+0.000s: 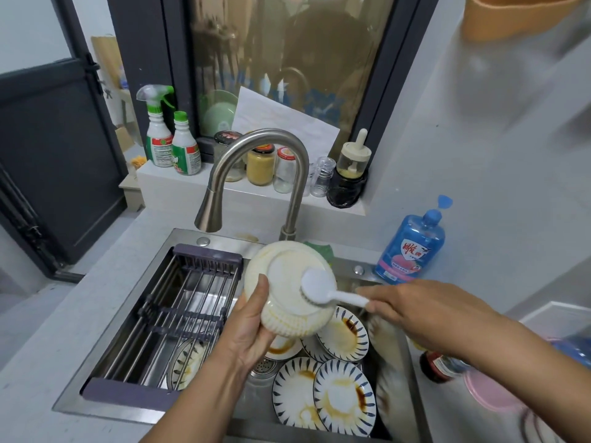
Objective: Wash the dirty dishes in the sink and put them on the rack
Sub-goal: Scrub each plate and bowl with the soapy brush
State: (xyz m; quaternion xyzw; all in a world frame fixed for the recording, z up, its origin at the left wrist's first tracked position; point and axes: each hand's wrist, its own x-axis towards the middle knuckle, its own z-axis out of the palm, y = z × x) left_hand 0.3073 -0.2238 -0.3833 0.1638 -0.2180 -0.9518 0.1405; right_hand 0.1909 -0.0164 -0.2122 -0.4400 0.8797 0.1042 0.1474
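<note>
kitchen sink, a white bowl held up for scrubbing

steel sink (204,247) set in a pale grey counter, below a window sill crowded with jars and spray bottles, with a curved faucet (256,161) arching over its back edge. i hold a white ribbed bowl (281,266) up above the sink, just below and right of the spout, turned on edge so its base ring faces me. my left hand (252,330) grips it from the lower left: the thumb lies flat on the base side, and the other fingers are curled behind the rim, hidden. my right hand (425,311) has its fingers closed round the tail of a white dish brush (332,294). the brush's long axis runs almost level from that hand leftward, rising a little, and its round head presses on the right part of the bowl's base. no water shows at the spout.

a sliding rack (192,302) spans the left half of the sink and holds no dish yet. it starts just beside my left wrist, so the bowl's way to it is a short swing left and down, and the left hand is the nearer one to carry it. below the bowl, several blue-dashed plates (343,396) lie overlapping on the sink floor, smeared brown, and one more sits under the rack. i judge the job barely begun, and this bowl wants rinsing before racking.
</note>
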